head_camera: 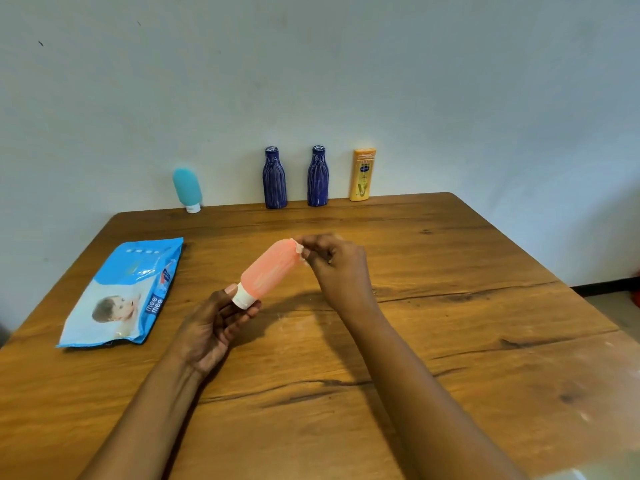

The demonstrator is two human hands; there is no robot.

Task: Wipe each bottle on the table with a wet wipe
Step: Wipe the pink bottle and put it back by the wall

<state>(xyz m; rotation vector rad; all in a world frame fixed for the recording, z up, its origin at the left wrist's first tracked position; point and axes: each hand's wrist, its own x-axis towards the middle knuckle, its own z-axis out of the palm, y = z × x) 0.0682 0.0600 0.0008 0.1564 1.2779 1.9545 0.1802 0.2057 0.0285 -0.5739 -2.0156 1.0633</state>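
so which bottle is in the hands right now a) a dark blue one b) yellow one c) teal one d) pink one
d: the left hand grips the pink bottle by its white cap, and the right hand pinches a wet wipe at its far end.

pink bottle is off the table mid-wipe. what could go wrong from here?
1. The left hand holds the pink bottle only at its white cap. Rubbing at the far end by the right hand could lever it loose and drop it onto the table.
2. The wet wipe is a small pinched wad at the tip, so the body may get missed.
3. The teal bottle stands tilted on its cap and may topple if nudged.
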